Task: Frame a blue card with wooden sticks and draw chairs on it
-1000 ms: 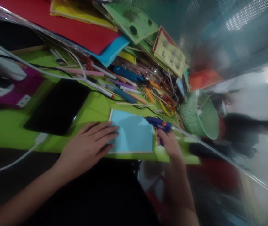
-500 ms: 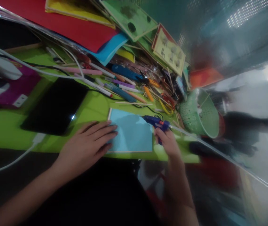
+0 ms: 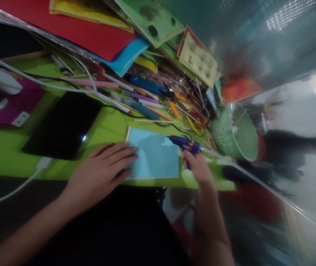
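**Hands, glue gun and blue card on a craft table (head view)**

The left hand [image 3: 102, 168] is laid flat, palm down, fingers stretched and slightly spread; its fingertips rest on the left edge of the blue card [image 3: 156, 159]. The right hand [image 3: 199, 168] is closed around the grip of the glue gun [image 3: 181, 143], just beside the card's right edge.

The glue gun is a small, dark blue plastic tool with an orange detail near the grip. Its long axis lies nearly level across the picture; the nozzle points to the person's left and is held over the card's upper right corner. Whether the tip touches the card cannot be told. A thin black cord [image 3: 174, 127] loops away behind it.

The card is a matte, light blue rectangle with a pale rim along its edges; it lies flat on the lime-green table surface [image 3: 5, 151], close to the near edge.

To the left, a glossy black tablet [image 3: 63, 125] is seen, with a white cable [image 3: 13, 190] below it. Behind the card, a loose heap of pens and markers [image 3: 141, 103] is spread; farther back, a smooth red sheet [image 3: 86, 33] is stacked among other coloured sheets. At the right, a round, perforated green colander [image 3: 235, 133] is tipped on its side.
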`<state>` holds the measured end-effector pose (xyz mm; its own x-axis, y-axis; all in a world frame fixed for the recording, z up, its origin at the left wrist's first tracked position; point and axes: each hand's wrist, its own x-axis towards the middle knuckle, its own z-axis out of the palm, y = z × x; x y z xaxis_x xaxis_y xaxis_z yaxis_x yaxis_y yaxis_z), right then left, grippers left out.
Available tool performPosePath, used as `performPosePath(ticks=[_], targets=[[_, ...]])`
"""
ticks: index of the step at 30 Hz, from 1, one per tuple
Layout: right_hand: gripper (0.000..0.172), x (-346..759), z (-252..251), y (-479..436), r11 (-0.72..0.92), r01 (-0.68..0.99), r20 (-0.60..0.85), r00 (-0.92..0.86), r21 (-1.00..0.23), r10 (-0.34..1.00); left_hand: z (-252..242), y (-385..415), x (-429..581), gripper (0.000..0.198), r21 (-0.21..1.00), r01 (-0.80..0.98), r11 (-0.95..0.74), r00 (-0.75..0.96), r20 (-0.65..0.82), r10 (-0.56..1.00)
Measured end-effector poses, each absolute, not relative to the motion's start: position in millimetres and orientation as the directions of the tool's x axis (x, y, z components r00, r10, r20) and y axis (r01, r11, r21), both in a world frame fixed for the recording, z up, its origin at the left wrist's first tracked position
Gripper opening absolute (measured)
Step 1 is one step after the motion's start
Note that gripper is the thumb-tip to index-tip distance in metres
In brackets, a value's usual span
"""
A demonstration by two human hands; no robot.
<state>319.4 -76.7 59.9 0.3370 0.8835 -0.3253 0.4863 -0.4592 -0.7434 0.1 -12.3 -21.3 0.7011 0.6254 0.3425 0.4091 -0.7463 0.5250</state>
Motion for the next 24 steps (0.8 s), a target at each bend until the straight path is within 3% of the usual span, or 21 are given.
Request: performPosePath(ticks=[24], targets=[[0.052, 324.3, 61.4, -81.3, -0.457, 0.514, -0.307, 0.353, -0.726, 0.884, -20.7, -12.1, 0.3, 0.034, 0.516, 0.404, -0.756, 0.692, 0.369, 0.621]])
